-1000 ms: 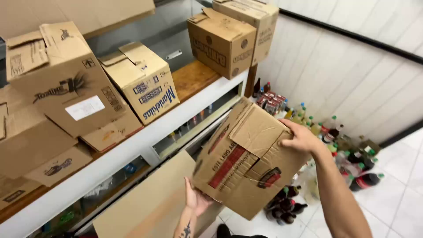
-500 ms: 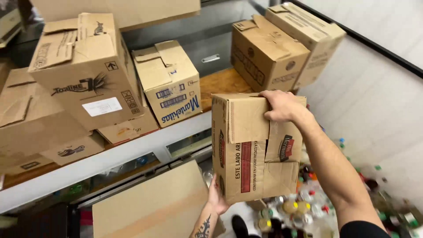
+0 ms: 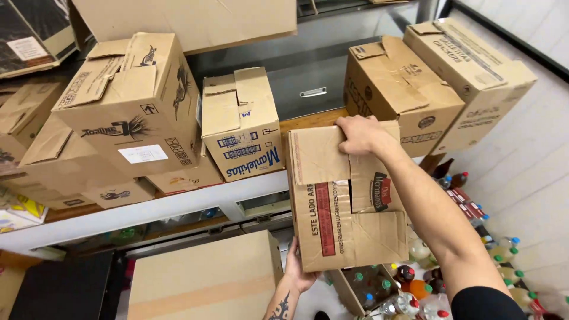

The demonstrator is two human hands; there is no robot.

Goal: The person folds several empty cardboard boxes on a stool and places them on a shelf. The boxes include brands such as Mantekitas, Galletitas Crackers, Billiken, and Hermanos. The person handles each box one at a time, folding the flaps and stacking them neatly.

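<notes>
Cardboard box (image 3: 347, 198) w/ red label held upright in front of the white shelf (image 3: 178, 204) edge. Right hand (image 3: 363, 134) curled over its top flap, fingertips hidden behind. Left hand (image 3: 295, 274) props the bottom corner, fingers mostly hidden under box. Bottles (image 3: 415, 290) below partly cut off.

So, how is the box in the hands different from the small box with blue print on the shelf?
The held box is carried in front of the shelf by the right hand on top and the left hand below; the blue-print box rests on the shelf. The held box shows red print, the other blue. The held box looks bigger, but it is nearer. Both are brown cardboard with loose top flaps.
</notes>
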